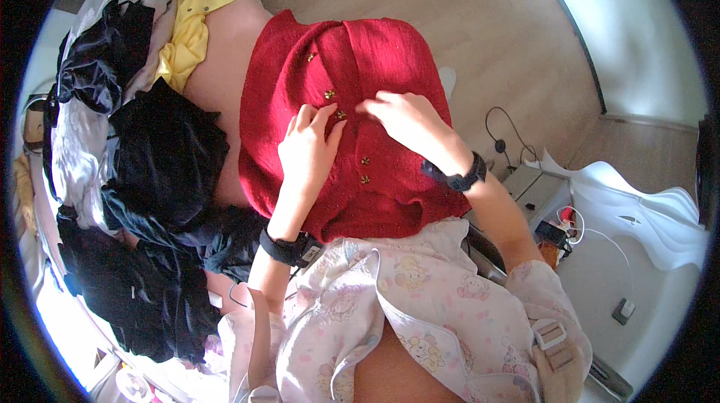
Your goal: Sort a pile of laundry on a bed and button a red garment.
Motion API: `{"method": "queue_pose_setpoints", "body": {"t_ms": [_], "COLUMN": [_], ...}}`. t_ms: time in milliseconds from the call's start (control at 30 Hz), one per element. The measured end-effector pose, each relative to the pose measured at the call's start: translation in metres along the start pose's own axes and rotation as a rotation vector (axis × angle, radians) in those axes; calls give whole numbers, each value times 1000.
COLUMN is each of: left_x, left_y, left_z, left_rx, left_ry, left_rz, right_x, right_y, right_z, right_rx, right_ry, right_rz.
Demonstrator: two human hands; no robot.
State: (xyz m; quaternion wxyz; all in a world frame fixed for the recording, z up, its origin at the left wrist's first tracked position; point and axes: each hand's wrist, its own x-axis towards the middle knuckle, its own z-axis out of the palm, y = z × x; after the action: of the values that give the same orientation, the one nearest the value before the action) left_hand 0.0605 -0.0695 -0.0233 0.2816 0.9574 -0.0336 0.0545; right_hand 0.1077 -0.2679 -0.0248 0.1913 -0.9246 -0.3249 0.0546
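Note:
A red knit cardigan (405, 50) with gold-coloured buttons (330, 94) down its front lies spread over my lap. My left hand (307, 148) rests on it, thumb and fingertips bent around the front edge beside a middle button (341, 115). Just to the right of that, my right hand (412, 119) has its fingers curled at the other front edge; its fingertips are slightly blurred. Both hands are closed on the cloth, though exactly what lies between the right fingertips is hard to see. A dark band sits on each wrist.
Black garments (165, 155) are heaped on the pink surface (217, 43) to my left, with a yellow garment (187, 35) beyond them. At right stand a grey box (536, 193), cables (517, 133) and a white wavy-edged piece (630, 200). Wood-look floor (480, 13) lies ahead.

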Motion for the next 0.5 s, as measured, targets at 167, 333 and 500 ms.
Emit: {"method": "queue_pose_setpoints", "body": {"t_ms": [167,333,500], "left_x": [-4,2,25], "left_y": [0,-13,-10], "left_z": [5,19,30], "left_rx": [31,-124,-233], "left_ry": [-36,3,6], "left_rz": [43,5,58], "right_x": [13,8,2], "right_y": [13,3,15], "right_z": [2,18,5], "right_rx": [-40,-466,-615], "right_ry": [-255,-173,-78], "right_rz": [-113,-266,-312]}}
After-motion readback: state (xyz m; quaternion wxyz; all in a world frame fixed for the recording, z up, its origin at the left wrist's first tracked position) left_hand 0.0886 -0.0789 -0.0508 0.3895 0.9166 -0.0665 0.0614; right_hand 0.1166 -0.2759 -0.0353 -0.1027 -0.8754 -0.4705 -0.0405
